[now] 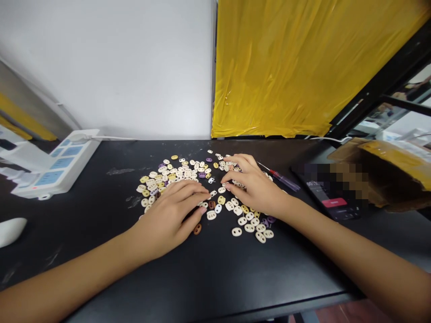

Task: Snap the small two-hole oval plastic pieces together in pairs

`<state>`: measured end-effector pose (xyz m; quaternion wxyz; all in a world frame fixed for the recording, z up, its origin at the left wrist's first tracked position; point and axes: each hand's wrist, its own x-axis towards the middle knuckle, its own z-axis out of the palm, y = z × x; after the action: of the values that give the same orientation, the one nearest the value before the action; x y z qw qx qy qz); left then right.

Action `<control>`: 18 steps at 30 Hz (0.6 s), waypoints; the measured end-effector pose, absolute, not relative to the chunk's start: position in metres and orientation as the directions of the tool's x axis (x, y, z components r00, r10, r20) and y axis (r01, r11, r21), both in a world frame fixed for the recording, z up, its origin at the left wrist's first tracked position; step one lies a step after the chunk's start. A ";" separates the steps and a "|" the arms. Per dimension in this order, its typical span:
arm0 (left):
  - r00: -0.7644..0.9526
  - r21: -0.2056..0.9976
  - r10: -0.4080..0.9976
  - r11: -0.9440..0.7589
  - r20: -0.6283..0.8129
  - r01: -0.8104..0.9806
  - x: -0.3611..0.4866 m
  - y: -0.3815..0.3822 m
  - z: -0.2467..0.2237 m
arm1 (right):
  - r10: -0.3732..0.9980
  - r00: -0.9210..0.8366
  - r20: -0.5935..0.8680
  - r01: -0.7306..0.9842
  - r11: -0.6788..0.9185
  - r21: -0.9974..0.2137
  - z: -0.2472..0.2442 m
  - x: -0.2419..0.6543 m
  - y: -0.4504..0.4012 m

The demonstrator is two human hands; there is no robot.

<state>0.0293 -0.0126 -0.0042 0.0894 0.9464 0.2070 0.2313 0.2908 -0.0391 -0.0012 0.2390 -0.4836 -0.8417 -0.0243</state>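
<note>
Many small oval pieces with two holes, mostly cream, some yellow, purple and brown, lie spread on a black table (208, 269). My left hand (175, 211) rests over the left pile, fingers spread and pointing right, with a brown piece (197, 229) just below its thumb. Over the right pile is my right hand (249, 181), its fingers apart and curved toward the left. Between the hands lie a yellow piece (221, 200) and a white piece (218, 208). Pieces under both palms are hidden.
A white power strip (63, 163) and a white rounded object (12, 232) are at the left. To the right lie a screwdriver (284, 180), a phone (332, 197) and an open cardboard box (393, 175). A white wall and yellow sheeting (276, 67) stand behind.
</note>
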 end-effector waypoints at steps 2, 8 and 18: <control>0.803 0.248 0.451 -0.891 0.390 0.380 0.028 -0.012 -0.006 | 0.810 -0.409 0.420 0.832 0.520 -0.192 0.000 0.289 -0.040; 0.799 0.223 0.461 -0.887 0.385 0.405 0.027 -0.010 -0.008 | 0.811 -0.405 0.423 0.828 0.522 -0.207 0.000 0.288 -0.039; 0.784 0.280 0.488 -0.870 0.383 0.405 0.030 -0.010 -0.006 | 0.839 -0.388 0.382 0.838 0.494 -0.233 -0.002 0.290 -0.039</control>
<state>0.0299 -0.0102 -0.0056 0.0917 0.9401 0.2375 0.2268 0.2903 -0.0389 -0.0017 0.2300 -0.5031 -0.8331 0.0012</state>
